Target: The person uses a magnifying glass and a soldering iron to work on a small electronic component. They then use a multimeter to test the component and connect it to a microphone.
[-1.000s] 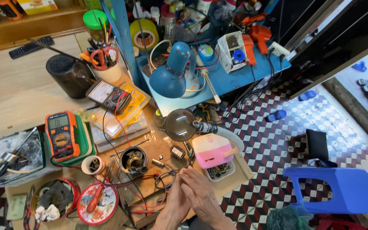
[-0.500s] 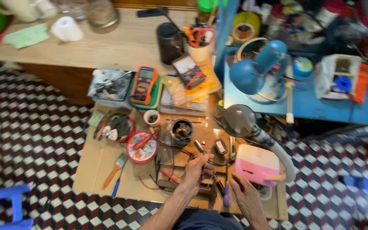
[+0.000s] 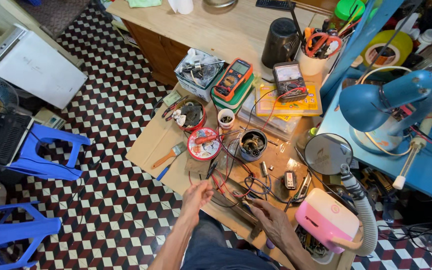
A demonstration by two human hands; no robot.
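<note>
Head view: low brown cardboard-covered worktop [image 3: 151,150], near edge. Tangled red and black test leads [image 3: 228,182] lie between both hands. Left hand [image 3: 197,194], loosely curled, apparently empty; right hand [image 3: 271,222] rests on them, grip unclear.

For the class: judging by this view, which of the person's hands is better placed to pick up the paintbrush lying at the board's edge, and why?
Probably the left. The left hand hovers open, empty, on the same side as the paintbrush. The right hand rests farther away, among the wires.
</note>
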